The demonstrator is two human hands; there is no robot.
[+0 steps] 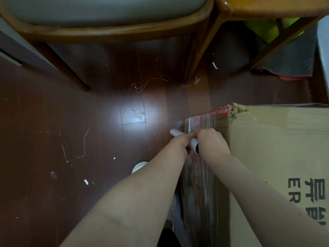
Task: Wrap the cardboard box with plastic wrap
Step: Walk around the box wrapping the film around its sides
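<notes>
- So far film point(201, 184) covers the left side of the box point(276, 148); its top shows none clearly, so I judge most turns are left
- Box stands on the floor point(89, 113), near right, apart from the chair point(106, 34)
- Left hand point(179, 146) and right hand point(211, 141) both curl round the roll point(176, 133), against that side
- Count: one box, one roll, two hands

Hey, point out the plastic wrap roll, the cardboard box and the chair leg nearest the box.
plastic wrap roll point(176, 133): head view, white tube's far end, beyond the hands.
cardboard box point(276, 139): head view, its plain top face.
chair leg point(191, 68): head view, midway down the wooden leg.
</notes>
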